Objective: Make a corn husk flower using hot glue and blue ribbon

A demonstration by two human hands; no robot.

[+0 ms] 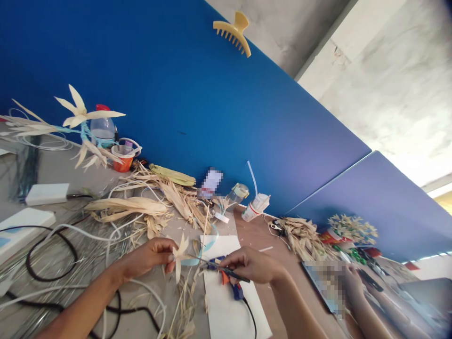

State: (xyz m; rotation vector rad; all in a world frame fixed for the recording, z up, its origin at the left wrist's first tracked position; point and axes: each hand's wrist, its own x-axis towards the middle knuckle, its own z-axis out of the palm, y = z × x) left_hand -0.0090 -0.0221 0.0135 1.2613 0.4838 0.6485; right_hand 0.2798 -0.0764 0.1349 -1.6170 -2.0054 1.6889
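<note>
With the fingertips of our left hand (157,254) we pinch a pale corn-husk flower (181,254), held between our two hands above the table (247,230). Our right hand (252,264) grips slim dark tweezers (242,278), their tips toward the petals; we cannot tell whether they touch. Beneath that hand we see a blue-and-orange glue gun (238,292) on white paper (226,318). Farther out, dried corn husks (130,206) lie before a blue partition (169,94)
</note>
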